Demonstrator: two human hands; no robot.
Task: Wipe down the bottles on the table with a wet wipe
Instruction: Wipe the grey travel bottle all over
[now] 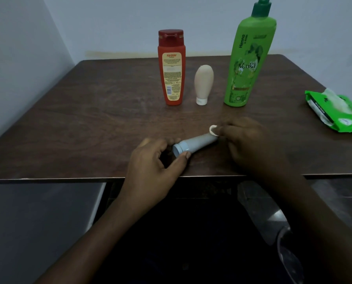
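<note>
I hold a small grey-blue tube bottle (195,143) lying on its side at the near edge of the table (89,119), between both hands. My left hand (154,158) pinches its capped end between thumb and fingers. My right hand (250,144) is curled at the far end of the tube with a small white scrap (213,130) pinched at the fingertips; I judge this to be the wet wipe, though it is too small to confirm. Three bottles stand upright farther back: an orange bottle (172,68) on the left, a small beige bottle (203,83) resting on its cap in the middle, and a tall green bottle (248,58) on the right. The green wipe pack (334,111) lies open at the far right. Whether the standing bottles are already wiped cannot be determined; I judge the task to be partway, with this tube in hand.
</note>
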